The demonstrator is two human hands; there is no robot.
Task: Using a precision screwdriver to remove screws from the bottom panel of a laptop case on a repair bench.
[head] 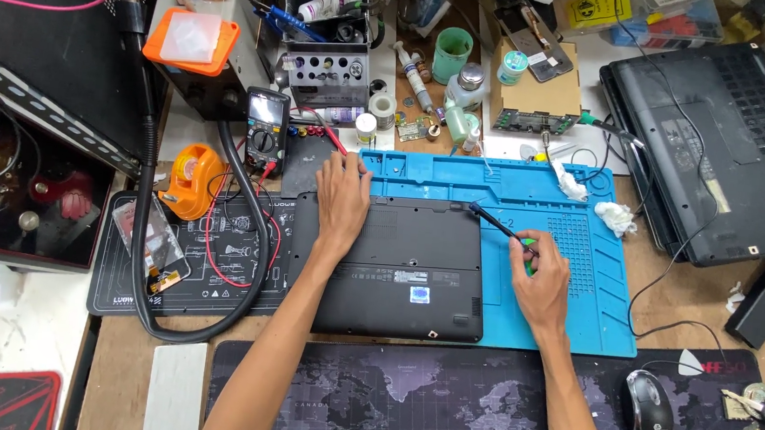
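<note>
Multimeter (265,129), computer mouse (646,408), tape dispenser (191,180)

The blue mat (579,309) lies bare at right of centre, and the map pad (439,407) along the bottom is open between the forearms. The upper middle is crowded: bottles (465,87), a green cup (452,53), a multimeter (265,129). A black hose (251,221) (looping low) bars the left, a second laptop (716,144) the upper right, a mouse (647,407) the lower right.

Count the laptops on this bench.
2: a small black laptop upside down under the left hand, and a larger one at the far right. Clutter may hide others.
</note>
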